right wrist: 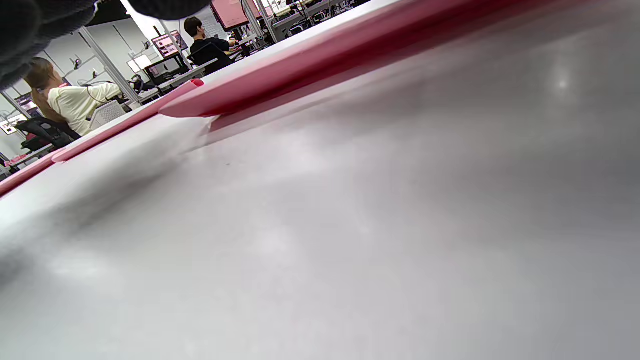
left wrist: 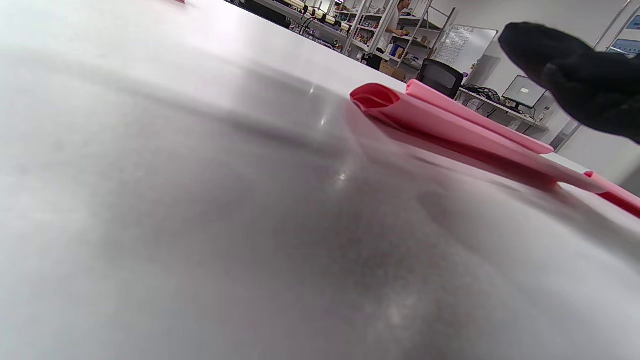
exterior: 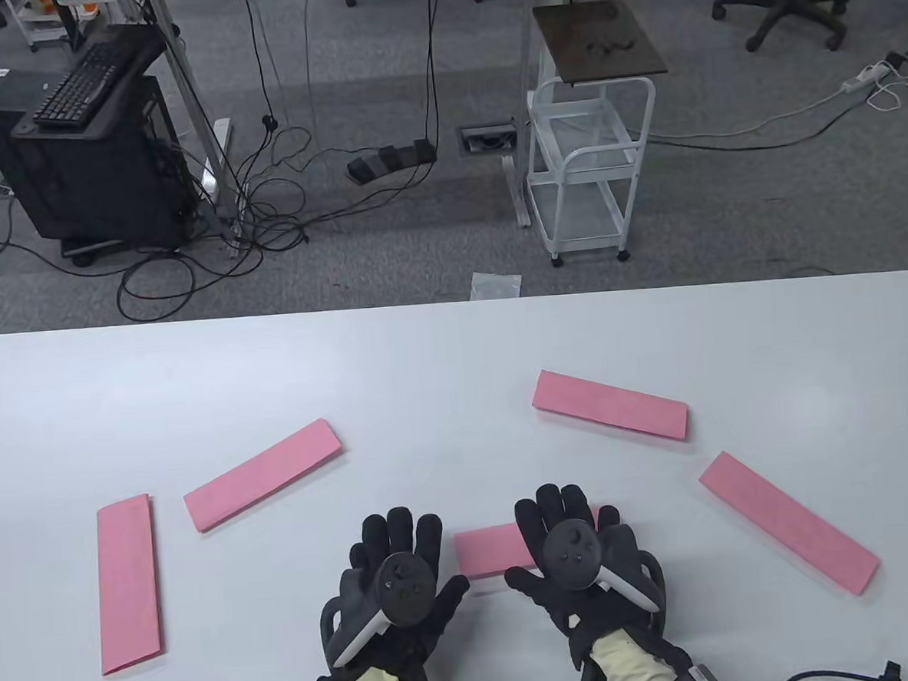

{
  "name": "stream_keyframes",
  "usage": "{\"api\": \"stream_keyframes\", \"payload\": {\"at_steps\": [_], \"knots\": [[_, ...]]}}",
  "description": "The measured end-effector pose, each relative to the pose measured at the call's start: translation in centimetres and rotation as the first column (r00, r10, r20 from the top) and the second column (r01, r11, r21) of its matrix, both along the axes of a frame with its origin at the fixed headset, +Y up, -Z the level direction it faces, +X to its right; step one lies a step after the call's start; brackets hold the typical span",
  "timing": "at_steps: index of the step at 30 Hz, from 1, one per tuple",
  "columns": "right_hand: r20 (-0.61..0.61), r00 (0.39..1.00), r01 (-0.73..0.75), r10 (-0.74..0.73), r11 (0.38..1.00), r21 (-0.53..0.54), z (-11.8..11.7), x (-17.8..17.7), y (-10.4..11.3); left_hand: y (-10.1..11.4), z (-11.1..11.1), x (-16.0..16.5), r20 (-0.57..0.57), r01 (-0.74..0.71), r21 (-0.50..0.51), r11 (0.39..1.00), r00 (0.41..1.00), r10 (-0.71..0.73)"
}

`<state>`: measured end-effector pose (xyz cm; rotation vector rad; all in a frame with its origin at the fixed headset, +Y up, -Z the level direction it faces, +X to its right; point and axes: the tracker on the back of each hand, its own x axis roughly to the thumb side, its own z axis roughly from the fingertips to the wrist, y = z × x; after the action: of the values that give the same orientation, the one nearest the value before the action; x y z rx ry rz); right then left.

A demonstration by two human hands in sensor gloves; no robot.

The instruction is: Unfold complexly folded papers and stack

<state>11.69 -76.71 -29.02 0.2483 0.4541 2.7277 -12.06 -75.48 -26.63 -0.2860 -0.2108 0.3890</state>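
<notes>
Desk (exterior: 455, 356): white, carrying five folded pink papers.
Near paper (exterior: 488, 550): lies at the front middle between the hands, its right part under the right hand.
Left hand (exterior: 399, 571): flat, palm down on the desk just left of the near paper; fingers (exterior: 400, 532) straight and close together, holding nothing.
Right hand (exterior: 578, 552): flat on the near paper; fingers (exterior: 560, 507) straight, slightly spread, pressing rather than pinching.
Far-left paper (exterior: 127, 583): lengthwise near the left edge.
Left paper (exterior: 262, 475): slanted, beside it.
Back-right paper (exterior: 610, 405): slanted, beyond the right hand.
Right paper (exterior: 788, 521): diagonal, well right of the hands.
</notes>
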Motion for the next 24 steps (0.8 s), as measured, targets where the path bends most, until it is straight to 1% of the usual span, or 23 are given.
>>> {"api": "stream_keyframes", "payload": {"at_steps": [6,8,12,13,16,19,20,24], "knots": [[0.005,1.0,0.008,-0.008,1.0,-0.007,0.0,0.4,0.2,0.0,0.0,0.0,0.003,-0.015,-0.001,1.0,1.0,0.015],[0.002,1.0,0.007,-0.007,0.999,-0.034,-0.4,0.6,0.4,0.1,0.0,0.0,0.001,-0.036,0.0,0.999,0.999,0.036],[0.033,0.998,0.064,-0.06,0.986,-0.152,-2.0,0.3,0.6,0.0,0.0,0.2,0.016,-0.027,0.007,1.0,0.999,0.027],[0.034,0.999,0.043,-0.037,0.981,-0.191,-2.6,0.1,0.7,0.0,0.1,0.1,0.015,-0.028,0.007,1.0,0.999,0.028],[0.003,0.999,-0.05,0.053,0.964,-0.262,-3.6,-0.6,0.5,0.2,0.2,-0.1,0.009,-0.047,0.007,0.999,0.999,0.047],[-0.011,0.997,-0.075,0.075,0.94,-0.332,-4.4,-1.2,-0.3,0.2,0.2,-0.2,0.005,-0.046,0.011,0.999,0.999,0.046],[-0.005,0.997,-0.077,0.08,0.933,-0.352,-4.6,-1.4,-0.7,0.2,0.2,-0.2,0.006,-0.045,0.01,0.999,0.999,0.045],[0.013,0.994,-0.097,0.11,0.923,-0.373,-5.1,-1.8,-1.8,0.2,0.2,-0.2,0.011,-0.042,0.006,0.999,0.999,0.042]]}}
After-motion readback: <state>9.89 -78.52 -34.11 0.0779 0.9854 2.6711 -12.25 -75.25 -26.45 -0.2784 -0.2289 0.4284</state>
